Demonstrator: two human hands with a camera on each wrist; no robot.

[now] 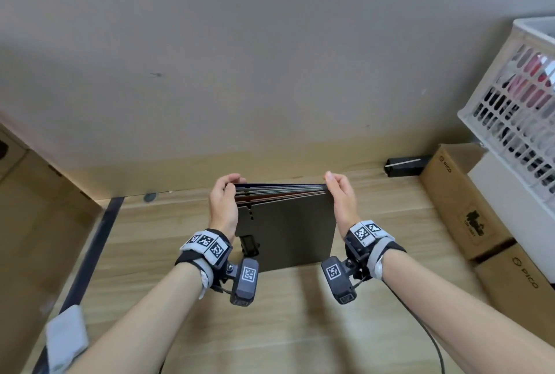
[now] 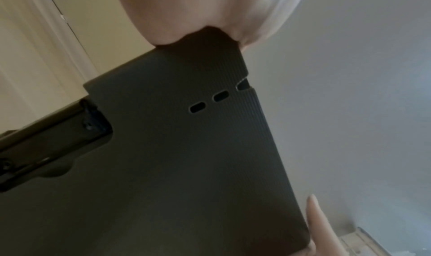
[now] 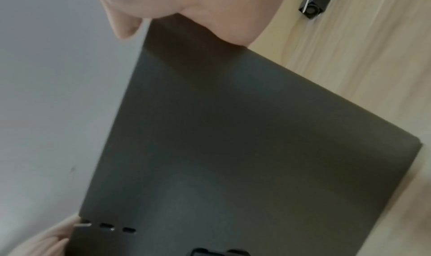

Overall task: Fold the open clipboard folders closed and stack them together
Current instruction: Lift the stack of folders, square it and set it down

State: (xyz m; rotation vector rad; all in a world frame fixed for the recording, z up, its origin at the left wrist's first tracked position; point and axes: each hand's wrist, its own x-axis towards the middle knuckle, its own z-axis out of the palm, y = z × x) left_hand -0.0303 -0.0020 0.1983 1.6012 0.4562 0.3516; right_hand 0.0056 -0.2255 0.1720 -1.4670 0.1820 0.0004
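A stack of closed clipboard folders stands on edge on the wooden table, the dark grey one facing me, with blue, grey and brown edges showing on top. My left hand grips the stack's upper left corner and my right hand grips the upper right corner. A black metal clip sticks out at the lower left of the grey folder. In the right wrist view the grey folder fills the frame under my right hand. The left hand pinches the corner in the left wrist view.
Cardboard boxes line the table's right side, with a white slatted basket above them. A small black device lies by the wall at the back right. A white cloth sits at the table's left edge. A cable trails from my right wrist.
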